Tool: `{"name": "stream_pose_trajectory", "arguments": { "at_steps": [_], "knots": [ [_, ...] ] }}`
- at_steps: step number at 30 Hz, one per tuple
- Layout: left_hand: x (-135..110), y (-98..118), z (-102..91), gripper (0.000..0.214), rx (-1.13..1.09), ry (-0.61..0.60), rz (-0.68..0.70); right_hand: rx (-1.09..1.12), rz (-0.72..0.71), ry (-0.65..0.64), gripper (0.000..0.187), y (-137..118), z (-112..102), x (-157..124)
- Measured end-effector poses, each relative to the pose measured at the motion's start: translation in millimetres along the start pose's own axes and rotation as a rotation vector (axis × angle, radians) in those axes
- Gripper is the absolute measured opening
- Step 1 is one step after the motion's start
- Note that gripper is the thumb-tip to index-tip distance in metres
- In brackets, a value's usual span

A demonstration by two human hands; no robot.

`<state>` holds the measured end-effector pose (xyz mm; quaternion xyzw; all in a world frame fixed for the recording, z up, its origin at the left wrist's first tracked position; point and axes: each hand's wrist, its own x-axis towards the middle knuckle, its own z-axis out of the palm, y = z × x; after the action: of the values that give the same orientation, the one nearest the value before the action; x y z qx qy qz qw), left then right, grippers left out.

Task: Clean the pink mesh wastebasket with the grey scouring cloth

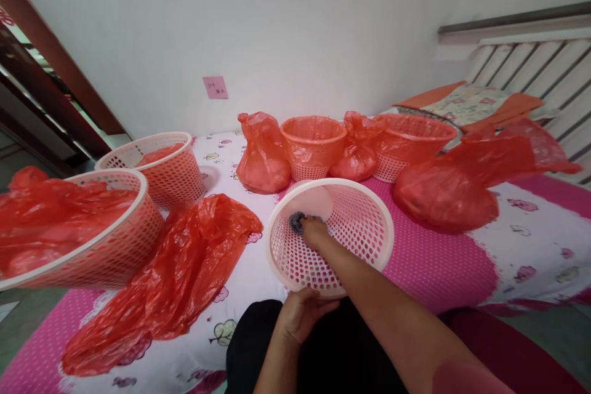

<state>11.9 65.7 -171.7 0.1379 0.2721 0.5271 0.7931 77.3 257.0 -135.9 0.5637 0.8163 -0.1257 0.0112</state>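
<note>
A pale pink plastic basket (pixel 362 212) with perforated walls leans toward me, its wide mouth facing me. My left hand (pixel 305 315) grips its near rim from below, fingers curled over the edge. Deep inside the basket, my right hand (pixel 316 233) is closed on a bunched grey cloth (pixel 296 222), held against the inner wall near the base. The right forearm crosses over the near-right rim. Left of the basket, a loose red plastic bag (pixel 184 277) lies crumpled across the bedspread.
To the left stand two pink baskets, one (pixel 133 246) near and one (pixel 178 178) farther back, with red plastic inside. Behind are bag-lined baskets (pixel 310 169) (pixel 388 166) and filled red bags (pixel 263 163) (pixel 353 157). Another filled bag (pixel 443 197) sits right. The wall (pixel 323 31) bounds the back.
</note>
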Motion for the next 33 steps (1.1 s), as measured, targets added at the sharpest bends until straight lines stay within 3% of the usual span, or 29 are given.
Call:
{"name": "stream_pose_trajectory", "arguments": {
  "at_steps": [6,17,29,33],
  "knots": [
    [1.6,-0.2,2.5,0.036,-0.037,0.074,0.016,-0.018,-0.014,0.018,0.030,-4.3,0.8,-7.9],
    [1.7,2.8,1.5,0.055,-0.033,0.083,0.023,-0.047,-0.051,0.091,0.038,-14.7,1.1,-41.5],
    [4.0,1.0,-5.2,0.035,-0.055,0.089,0.041,-0.023,-0.108,0.127,0.036,-22.1,0.0,-96.6],
    [5.1,-0.2,-7.6,0.037,-0.067,0.087,0.060,-0.011,-0.142,0.136,0.034,-23.3,1.0,-116.5]
  ]
}}
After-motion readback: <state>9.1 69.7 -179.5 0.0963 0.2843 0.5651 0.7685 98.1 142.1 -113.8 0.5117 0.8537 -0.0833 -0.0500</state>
